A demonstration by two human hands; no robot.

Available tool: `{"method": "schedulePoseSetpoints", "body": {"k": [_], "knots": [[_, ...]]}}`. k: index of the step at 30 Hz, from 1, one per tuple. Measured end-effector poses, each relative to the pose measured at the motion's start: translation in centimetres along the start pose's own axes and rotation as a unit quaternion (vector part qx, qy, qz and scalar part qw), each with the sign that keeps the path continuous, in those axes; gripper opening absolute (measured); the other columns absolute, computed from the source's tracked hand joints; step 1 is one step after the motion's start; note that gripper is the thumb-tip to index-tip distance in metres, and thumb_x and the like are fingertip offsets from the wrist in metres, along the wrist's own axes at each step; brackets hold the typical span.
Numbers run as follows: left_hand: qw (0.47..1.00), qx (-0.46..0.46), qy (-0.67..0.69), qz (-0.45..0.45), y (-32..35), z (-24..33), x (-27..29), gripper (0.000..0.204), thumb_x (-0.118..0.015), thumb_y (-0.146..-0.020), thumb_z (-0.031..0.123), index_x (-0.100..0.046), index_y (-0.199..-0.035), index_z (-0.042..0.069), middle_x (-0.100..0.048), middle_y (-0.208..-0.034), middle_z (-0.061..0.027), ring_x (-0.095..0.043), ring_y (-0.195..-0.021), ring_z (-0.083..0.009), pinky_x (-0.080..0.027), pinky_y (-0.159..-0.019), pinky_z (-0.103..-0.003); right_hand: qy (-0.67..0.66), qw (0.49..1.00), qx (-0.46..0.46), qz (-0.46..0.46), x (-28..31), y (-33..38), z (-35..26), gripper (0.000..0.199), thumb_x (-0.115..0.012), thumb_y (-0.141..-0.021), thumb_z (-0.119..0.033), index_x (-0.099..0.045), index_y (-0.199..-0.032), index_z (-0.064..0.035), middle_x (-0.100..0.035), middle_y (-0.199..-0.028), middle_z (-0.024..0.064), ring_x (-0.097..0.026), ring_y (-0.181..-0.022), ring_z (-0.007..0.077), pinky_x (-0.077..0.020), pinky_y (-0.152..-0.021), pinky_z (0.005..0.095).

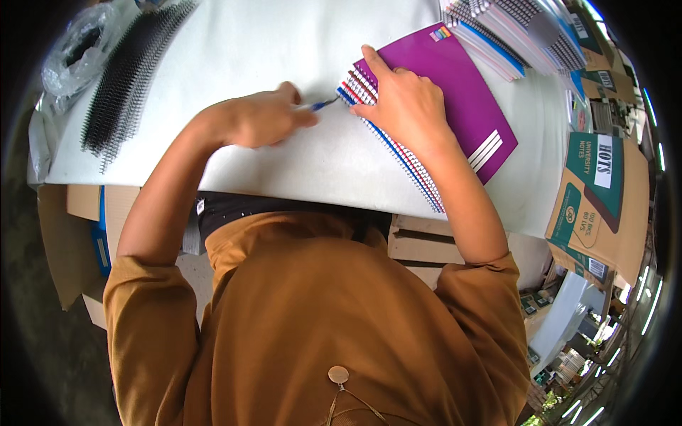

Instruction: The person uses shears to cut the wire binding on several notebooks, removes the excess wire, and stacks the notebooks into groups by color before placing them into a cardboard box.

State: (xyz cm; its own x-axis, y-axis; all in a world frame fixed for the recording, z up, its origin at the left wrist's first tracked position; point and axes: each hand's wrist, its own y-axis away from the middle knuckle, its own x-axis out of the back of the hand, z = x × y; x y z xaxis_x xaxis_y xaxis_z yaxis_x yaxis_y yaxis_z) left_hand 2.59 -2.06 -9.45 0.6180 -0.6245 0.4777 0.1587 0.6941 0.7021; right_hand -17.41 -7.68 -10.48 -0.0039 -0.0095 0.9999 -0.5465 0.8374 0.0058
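Observation:
A purple spiral-bound notebook (455, 92) lies tilted on the white table (284, 42). My right hand (405, 103) presses flat on its near left part, fingers by the wire spiral (398, 153) along its edge. My left hand (259, 117) is closed around a small blue-handled tool (323, 105), and the tool's tip touches the top end of the spiral. The tool's handle is mostly hidden in my fist.
A row of black wire spirals (124, 71) lies at the table's far left beside a clear plastic bag (78, 46). A stack of bound notebooks (511, 28) sits at the far right. Cardboard boxes (600, 199) stand to the right, more below the table's edge.

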Motion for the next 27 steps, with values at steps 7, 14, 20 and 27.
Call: {"method": "schedulePoseSetpoints", "body": {"k": [7, 14, 20, 27], "knots": [[0.817, -0.026, -0.210, 0.536, -0.8, -9.7, 0.4, 0.054, -0.054, -0.089, 0.043, -0.049, -0.125, 0.002, -0.053, -0.120, -0.0220, -0.051, -0.112, -0.0342, -0.042, -0.092, -0.041, -0.563, 0.820, -0.003, 0.104, 5.6, -1.0, -4.4, 0.036, -0.066, -0.084, -0.022, -0.062, -0.115, -0.0039, -0.052, -0.056, 0.0033, -0.046, -0.053, 0.0061, -0.0397, -0.051, 0.0243], [0.423, -0.469, 0.772, 0.071, -1.0, -7.2, -4.2, 0.037, -0.034, -0.099, 0.032, -0.049, -0.117, 0.003, -0.051, -0.119, -0.0143, -0.052, -0.109, -0.0304, -0.045, -0.095, -0.041, -0.540, 0.778, 0.167, 0.273, -1.3, -3.3, -16.2, 0.033, -0.054, -0.088, -0.029, -0.064, -0.108, -0.0057, -0.063, -0.092, 0.0063, -0.054, -0.088, 0.0200, -0.0391, -0.081, 0.0341], [0.151, -0.249, 0.932, 0.216, 1.2, -9.7, 5.8, 0.042, -0.030, -0.100, 0.029, -0.043, -0.112, -0.009, -0.049, -0.109, -0.0292, -0.054, -0.104, -0.0415, -0.050, -0.091, -0.050, -0.517, 0.771, 0.214, 0.303, 0.2, -3.0, -12.7, 0.049, -0.045, -0.092, -0.042, -0.058, -0.119, -0.0026, -0.058, -0.118, 0.0138, -0.045, -0.117, 0.0299, -0.0293, -0.103, 0.0425], [0.198, -0.370, 0.880, 0.224, 6.1, -16.0, 19.7, 0.089, -0.043, -0.091, 0.051, 0.003, -0.141, -0.006, -0.032, -0.135, -0.0284, -0.048, -0.115, -0.0434, -0.041, -0.100, -0.053, -0.403, 0.865, 0.013, 0.299, 5.2, -3.1, -3.1, 0.037, -0.062, -0.086, -0.025, -0.060, -0.115, -0.0015, -0.062, -0.111, 0.0133, -0.053, -0.109, 0.0256, -0.0391, -0.096, 0.0357]]}}
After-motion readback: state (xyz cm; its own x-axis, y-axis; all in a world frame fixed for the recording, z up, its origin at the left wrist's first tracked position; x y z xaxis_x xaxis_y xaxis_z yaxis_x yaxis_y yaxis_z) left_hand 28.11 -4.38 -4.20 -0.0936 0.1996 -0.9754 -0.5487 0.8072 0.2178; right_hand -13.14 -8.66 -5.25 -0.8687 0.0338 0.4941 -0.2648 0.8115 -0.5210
